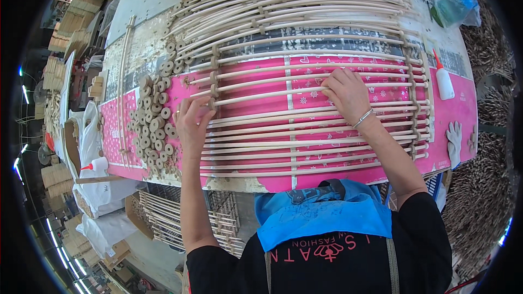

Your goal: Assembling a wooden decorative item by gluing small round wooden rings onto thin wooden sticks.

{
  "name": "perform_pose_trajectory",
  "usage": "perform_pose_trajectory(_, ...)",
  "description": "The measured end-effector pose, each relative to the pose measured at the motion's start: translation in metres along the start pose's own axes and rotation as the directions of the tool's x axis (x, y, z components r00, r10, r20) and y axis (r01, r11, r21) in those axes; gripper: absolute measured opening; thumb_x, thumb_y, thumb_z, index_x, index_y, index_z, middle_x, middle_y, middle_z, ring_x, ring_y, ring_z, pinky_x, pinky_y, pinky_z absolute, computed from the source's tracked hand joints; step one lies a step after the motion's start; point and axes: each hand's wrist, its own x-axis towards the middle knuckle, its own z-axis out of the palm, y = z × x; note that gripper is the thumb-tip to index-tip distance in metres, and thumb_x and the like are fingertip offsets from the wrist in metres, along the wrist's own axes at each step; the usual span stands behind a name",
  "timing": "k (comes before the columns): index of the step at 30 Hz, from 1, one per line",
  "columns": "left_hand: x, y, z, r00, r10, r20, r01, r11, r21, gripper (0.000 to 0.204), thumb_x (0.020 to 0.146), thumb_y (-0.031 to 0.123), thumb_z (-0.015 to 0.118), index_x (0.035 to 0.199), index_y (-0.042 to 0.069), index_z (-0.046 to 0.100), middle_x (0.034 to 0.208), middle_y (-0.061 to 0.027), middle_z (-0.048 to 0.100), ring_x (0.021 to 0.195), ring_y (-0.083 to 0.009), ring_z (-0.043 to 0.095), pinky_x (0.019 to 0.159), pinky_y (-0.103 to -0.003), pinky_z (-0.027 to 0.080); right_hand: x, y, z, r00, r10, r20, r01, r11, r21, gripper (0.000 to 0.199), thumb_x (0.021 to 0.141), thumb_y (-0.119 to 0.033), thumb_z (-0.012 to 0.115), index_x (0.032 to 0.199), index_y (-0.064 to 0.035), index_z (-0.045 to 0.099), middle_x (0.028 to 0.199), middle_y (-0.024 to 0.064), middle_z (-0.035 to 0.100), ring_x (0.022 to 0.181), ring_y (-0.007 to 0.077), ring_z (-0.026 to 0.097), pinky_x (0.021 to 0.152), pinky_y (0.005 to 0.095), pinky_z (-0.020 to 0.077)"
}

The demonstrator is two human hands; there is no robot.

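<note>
Long pale wooden rods (256,145) lie side by side across the pink-covered table (250,184), with small round wooden beads along their right ends. My left hand (190,122) has its thumb and fingers closed around a small wooden ring (212,104) at the left end of one rod. Farther along that rod, my right hand (345,95) pinches it with bent fingers; the fingertips are partly hidden. Similar rings (213,77) sit on the left ends of the rods just beyond. Beside my left hand is a heap of loose wooden rings (155,122).
More rods (283,8) are stacked at the far side. A white glue bottle (444,83) with a red tip and a white glove (454,142) lie at the right. Another glue bottle (98,164) is at the left edge. Below the table stands a rack of rods (180,220).
</note>
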Motion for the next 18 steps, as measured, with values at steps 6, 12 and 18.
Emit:
perform_pose_trajectory(6,0.0015,0.0004,0.0032,0.999,0.036,0.004,-0.036,0.998,0.044,0.036,0.079,0.017,0.082,0.114,0.016,0.074,0.107,-0.0013,0.067,0.102,-0.0233,0.062,0.091,-0.041,0.04,-0.0017,0.0039,0.0043,0.999,-0.025,0.024,0.026,0.998,-0.059,0.011,0.092,-0.023,0.07,0.095,-0.0116,0.07,0.093,0.0042,0.06,0.095,0.0251,0.057,0.084,0.0407,0.0444)
perform_pose_trajectory(12,-0.0001,0.0008,0.0069,0.998,0.054,-0.018,-0.054,0.998,0.041,0.035,0.079,0.017,0.083,0.112,0.014,0.074,0.108,0.0,0.067,0.101,-0.0233,0.062,0.09,-0.039,0.04,-0.0017,0.0058,0.0045,0.998,-0.043,0.035,0.045,0.998,-0.051,0.011,0.092,-0.022,0.071,0.096,-0.0115,0.072,0.092,0.0038,0.06,0.093,0.0245,0.057,0.086,0.0405,0.0435)
perform_pose_trajectory(18,-0.0014,0.0021,0.0086,0.999,0.05,-0.015,-0.049,0.997,0.061,0.035,0.08,0.017,0.082,0.114,0.014,0.073,0.108,0.0001,0.067,0.101,-0.0232,0.062,0.09,-0.04,0.041,-0.0015,0.0074,0.0062,0.997,-0.061,0.05,0.064,0.997,-0.051,0.012,0.093,-0.022,0.07,0.098,-0.0116,0.073,0.092,0.0035,0.061,0.093,0.0241,0.057,0.087,0.0401,0.0432)
